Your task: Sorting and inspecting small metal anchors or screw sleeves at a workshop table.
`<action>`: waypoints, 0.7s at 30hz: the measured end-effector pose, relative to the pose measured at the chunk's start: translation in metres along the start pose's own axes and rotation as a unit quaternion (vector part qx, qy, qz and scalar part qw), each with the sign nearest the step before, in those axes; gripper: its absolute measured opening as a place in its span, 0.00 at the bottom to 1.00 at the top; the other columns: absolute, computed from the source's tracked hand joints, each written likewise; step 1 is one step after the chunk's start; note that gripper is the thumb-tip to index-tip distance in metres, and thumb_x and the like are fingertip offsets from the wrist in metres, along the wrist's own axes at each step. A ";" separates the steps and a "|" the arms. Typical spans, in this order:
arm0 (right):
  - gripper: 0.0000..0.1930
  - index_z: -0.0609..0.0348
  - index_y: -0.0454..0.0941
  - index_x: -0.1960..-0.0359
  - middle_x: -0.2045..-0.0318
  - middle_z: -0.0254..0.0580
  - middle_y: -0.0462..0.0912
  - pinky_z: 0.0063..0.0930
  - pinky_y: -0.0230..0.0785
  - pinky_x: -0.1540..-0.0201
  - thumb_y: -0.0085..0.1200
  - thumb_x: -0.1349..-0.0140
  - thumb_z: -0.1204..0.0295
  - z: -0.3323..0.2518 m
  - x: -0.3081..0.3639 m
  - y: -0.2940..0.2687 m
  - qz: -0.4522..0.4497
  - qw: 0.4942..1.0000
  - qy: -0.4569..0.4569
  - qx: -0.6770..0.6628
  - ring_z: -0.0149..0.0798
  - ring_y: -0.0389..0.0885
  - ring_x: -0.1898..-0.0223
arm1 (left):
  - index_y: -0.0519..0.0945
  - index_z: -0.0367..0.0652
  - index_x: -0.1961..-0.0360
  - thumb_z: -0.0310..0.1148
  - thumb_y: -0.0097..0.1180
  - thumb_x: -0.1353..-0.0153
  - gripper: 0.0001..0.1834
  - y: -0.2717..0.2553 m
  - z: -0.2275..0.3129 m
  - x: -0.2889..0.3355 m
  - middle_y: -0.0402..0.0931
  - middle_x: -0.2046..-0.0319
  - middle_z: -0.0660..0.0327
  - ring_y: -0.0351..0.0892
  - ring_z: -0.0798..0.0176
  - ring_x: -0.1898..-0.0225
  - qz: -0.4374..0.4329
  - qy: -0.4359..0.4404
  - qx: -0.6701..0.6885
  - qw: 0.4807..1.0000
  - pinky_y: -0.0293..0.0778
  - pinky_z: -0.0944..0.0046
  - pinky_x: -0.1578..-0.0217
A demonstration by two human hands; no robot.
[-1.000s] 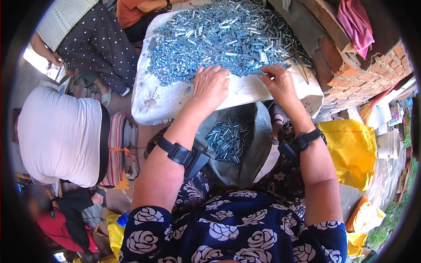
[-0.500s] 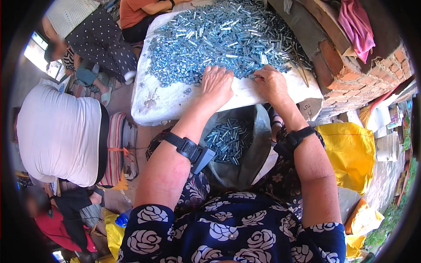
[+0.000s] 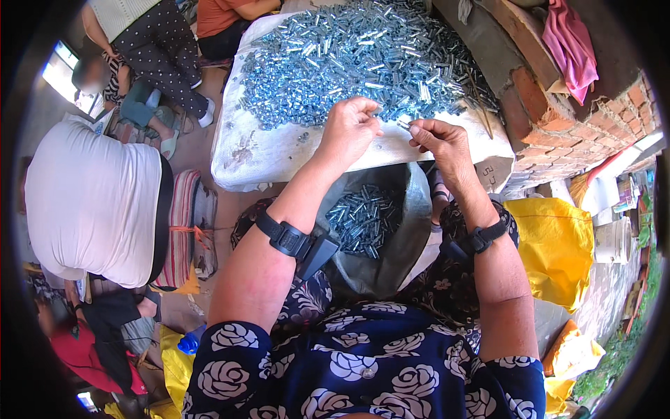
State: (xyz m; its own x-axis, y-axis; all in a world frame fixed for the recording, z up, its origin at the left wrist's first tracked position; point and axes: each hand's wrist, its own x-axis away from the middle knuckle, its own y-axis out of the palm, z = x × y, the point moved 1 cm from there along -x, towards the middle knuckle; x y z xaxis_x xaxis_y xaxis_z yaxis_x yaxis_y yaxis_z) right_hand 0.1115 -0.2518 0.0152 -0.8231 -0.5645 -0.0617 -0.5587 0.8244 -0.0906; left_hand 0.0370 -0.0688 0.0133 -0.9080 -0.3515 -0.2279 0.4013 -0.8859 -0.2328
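A large heap of small shiny metal parts (image 3: 349,59), mostly short tubes with nut-like pieces at its left, covers the white-sheeted work surface (image 3: 241,164). My left hand (image 3: 347,136) is raised over the near edge of the heap, fingers pinched on a small metal piece (image 3: 377,110) whose exact kind is hard to make out. To its right, my right hand (image 3: 444,144) grips a short metal tube (image 3: 404,125) between thumb and fingers, its end pointing toward the left hand. The two hands are apart.
Below the surface, between my knees, a dark sack (image 3: 417,241) stands with its mouth wide, holding similar metal tubes (image 3: 364,220). A thin stick (image 3: 481,115) lies at the heap's right. A brick wall (image 3: 558,146) and yellow sack (image 3: 551,244) are right; several people sit or stand nearby.
Both hands have lifted from the heap's edge and turned toward each other, each now showing a small metal part in its fingers. At the left, a person in dotted trousers has shifted.
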 end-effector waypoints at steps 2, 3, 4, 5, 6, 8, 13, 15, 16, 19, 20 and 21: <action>0.08 0.63 0.82 0.65 0.75 0.34 0.81 0.19 0.66 0.68 0.59 0.43 0.72 -0.002 0.003 0.001 -0.003 1.000 0.002 -0.008 0.24 0.75 0.73 | 0.75 0.25 0.61 0.20 0.52 0.45 0.11 0.000 0.007 0.007 0.78 0.71 0.56 0.80 0.65 0.72 -0.021 -0.014 0.079 0.997 0.74 0.70 0.68; 0.08 0.63 0.82 0.65 0.75 0.34 0.81 0.19 0.66 0.68 0.59 0.43 0.71 -0.004 0.005 0.003 -0.007 1.000 0.001 -0.015 0.25 0.76 0.73 | 0.75 0.25 0.61 0.20 0.52 0.45 0.11 0.000 0.007 0.010 0.78 0.71 0.56 0.80 0.65 0.72 -0.021 -0.014 0.078 0.997 0.74 0.70 0.68; 0.08 0.63 0.82 0.65 0.74 0.34 0.82 0.19 0.66 0.68 0.59 0.43 0.71 -0.005 0.006 0.005 -0.011 1.000 -0.001 -0.022 0.25 0.77 0.73 | 0.75 0.25 0.61 0.20 0.53 0.45 0.11 0.000 0.007 0.012 0.78 0.71 0.56 0.80 0.65 0.72 -0.016 -0.018 0.114 0.993 0.74 0.70 0.68; 0.08 0.63 0.82 0.65 0.74 0.34 0.82 0.19 0.66 0.68 0.59 0.43 0.71 -0.007 0.007 0.006 -0.012 1.000 0.000 -0.022 0.25 0.77 0.73 | 0.75 0.25 0.62 0.21 0.53 0.45 0.10 0.000 0.008 0.014 0.78 0.71 0.56 0.80 0.65 0.71 -0.011 -0.022 0.151 0.988 0.74 0.70 0.68; 0.09 0.64 0.82 0.65 0.75 0.34 0.81 0.19 0.66 0.67 0.59 0.42 0.71 -0.008 0.009 0.008 -0.022 0.999 0.008 -0.036 0.25 0.76 0.73 | 0.75 0.25 0.62 0.21 0.53 0.45 0.10 -0.001 0.009 0.016 0.78 0.71 0.56 0.80 0.65 0.71 -0.011 -0.022 0.150 0.988 0.74 0.70 0.68; 0.09 0.64 0.82 0.65 0.76 0.35 0.81 0.18 0.66 0.67 0.59 0.41 0.70 -0.010 0.010 0.011 -0.032 0.998 0.017 -0.049 0.25 0.75 0.73 | 0.76 0.26 0.63 0.21 0.54 0.45 0.09 -0.002 0.013 0.018 0.78 0.71 0.55 0.80 0.66 0.72 -0.028 -0.024 0.141 0.989 0.74 0.70 0.68; 0.10 0.64 0.81 0.64 0.74 0.35 0.81 0.17 0.66 0.67 0.58 0.41 0.69 -0.008 0.011 0.015 -0.049 0.994 0.050 -0.090 0.26 0.77 0.74 | 0.78 0.28 0.68 0.22 0.54 0.45 0.06 -0.003 0.017 0.022 0.78 0.75 0.59 0.80 0.69 0.76 -0.024 -0.021 0.141 0.990 0.72 0.73 0.75; 0.09 0.63 0.81 0.64 0.73 0.34 0.82 0.18 0.67 0.67 0.59 0.41 0.70 -0.007 0.011 0.013 -0.052 0.991 0.054 -0.107 0.25 0.77 0.73 | 0.78 0.29 0.68 0.22 0.54 0.45 0.06 -0.003 0.018 0.021 0.78 0.75 0.59 0.79 0.69 0.76 -0.029 -0.018 0.147 0.989 0.72 0.73 0.75; 0.09 0.63 0.81 0.64 0.72 0.34 0.82 0.18 0.68 0.67 0.59 0.42 0.70 -0.006 0.011 0.013 -0.056 0.989 0.058 -0.125 0.25 0.78 0.73 | 0.77 0.28 0.66 0.23 0.56 0.44 0.07 -0.004 0.019 0.021 0.78 0.73 0.58 0.79 0.68 0.75 -0.043 -0.026 0.149 0.988 0.73 0.72 0.72; 0.09 0.63 0.81 0.64 0.72 0.34 0.82 0.18 0.67 0.67 0.59 0.42 0.70 -0.007 0.012 0.014 -0.057 0.986 0.070 -0.140 0.26 0.78 0.73 | 0.77 0.27 0.64 0.23 0.57 0.44 0.09 -0.006 0.023 0.023 0.79 0.72 0.56 0.79 0.68 0.74 -0.052 -0.038 0.159 0.985 0.74 0.70 0.69; 0.09 0.63 0.81 0.64 0.72 0.34 0.82 0.18 0.67 0.67 0.59 0.42 0.70 -0.007 0.013 0.014 -0.056 0.986 0.069 -0.140 0.26 0.78 0.73 | 0.77 0.28 0.65 0.23 0.57 0.44 0.09 -0.006 0.025 0.024 0.79 0.72 0.55 0.78 0.68 0.75 -0.048 -0.040 0.168 0.984 0.74 0.71 0.69; 0.09 0.63 0.81 0.64 0.72 0.34 0.82 0.18 0.67 0.66 0.59 0.42 0.69 -0.007 0.013 0.014 -0.057 0.986 0.066 -0.145 0.26 0.78 0.73 | 0.77 0.28 0.65 0.23 0.57 0.44 0.09 -0.007 0.025 0.024 0.79 0.72 0.55 0.78 0.68 0.75 -0.049 -0.039 0.168 0.984 0.74 0.71 0.69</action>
State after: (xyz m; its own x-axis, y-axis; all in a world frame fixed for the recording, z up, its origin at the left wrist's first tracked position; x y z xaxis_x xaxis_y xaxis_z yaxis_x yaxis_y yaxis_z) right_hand 0.0925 -0.2473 0.0199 -0.7486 -0.6599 0.0635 -0.6384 0.7434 0.1993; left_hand 0.0091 -0.0793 0.0333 -0.9518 -0.2708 -0.1442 0.2618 -0.9619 0.0781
